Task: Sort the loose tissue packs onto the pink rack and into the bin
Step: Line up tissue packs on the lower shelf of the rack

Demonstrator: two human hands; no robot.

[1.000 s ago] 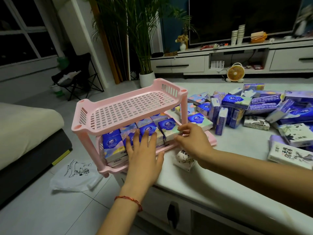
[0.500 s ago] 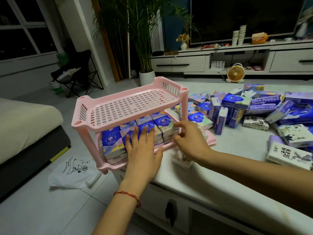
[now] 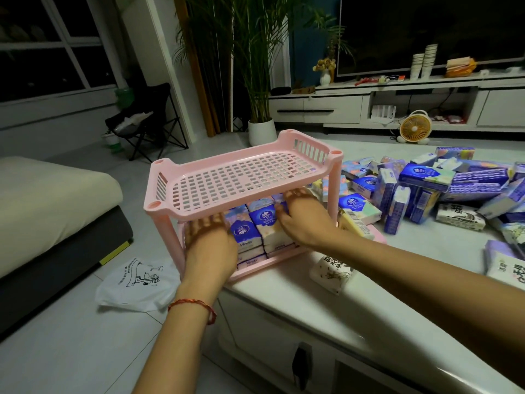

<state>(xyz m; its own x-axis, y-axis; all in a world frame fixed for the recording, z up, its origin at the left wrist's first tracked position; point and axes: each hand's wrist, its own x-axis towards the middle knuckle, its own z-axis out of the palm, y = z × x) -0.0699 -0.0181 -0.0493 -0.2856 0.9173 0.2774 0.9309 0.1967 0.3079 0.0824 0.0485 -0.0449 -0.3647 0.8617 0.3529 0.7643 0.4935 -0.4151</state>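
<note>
Settling the packs on the rack's lower tier

The pink rack stood at the near left corner of the table; the left hand lay flat, fingers spread, against the stacked packs on the lower tier; the right hand reached under the top shelf onto the same row, whether pinching one I could not tell; loose packs lay heaped toward the far right edge; next, probably, both hands withdrawn and a fresh pack fetched.
</note>
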